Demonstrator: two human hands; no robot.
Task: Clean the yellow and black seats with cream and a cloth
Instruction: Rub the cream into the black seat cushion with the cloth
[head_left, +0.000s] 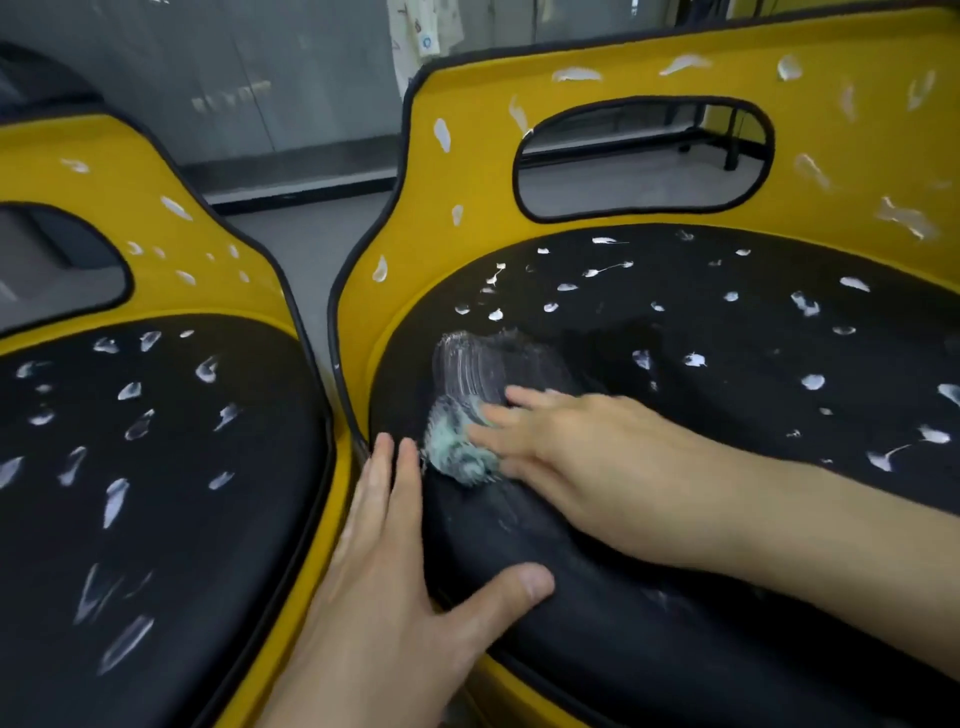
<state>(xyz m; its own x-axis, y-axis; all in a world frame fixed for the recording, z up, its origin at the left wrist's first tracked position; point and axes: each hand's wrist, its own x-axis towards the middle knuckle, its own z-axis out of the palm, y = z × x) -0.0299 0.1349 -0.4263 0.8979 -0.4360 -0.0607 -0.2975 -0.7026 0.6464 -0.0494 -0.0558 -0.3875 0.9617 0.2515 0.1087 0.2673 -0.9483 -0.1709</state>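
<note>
The right hand (582, 447) presses the crumpled cloth (460, 447) with straight fingers onto the black cushion (701, 519) of the right seat; blur hides whether the thumb pinches it. The left hand (395, 587) lies spread, bracing the cushion's front edge. Even, overlapping strokes should carry the streaked smear (472, 364) outward into the cream dabs (813, 382). The 2nd seat (171, 447) and the yellow backrest (483, 176) carry dabs too; nothing seems to block the cloth.

You're working indoors in what looks like an office or workshop — a glass partition (249, 78) behind the seats (478, 83), papers (423, 31) hung on it, grey floor (306, 244), black metal furniture legs (732, 150).
</note>
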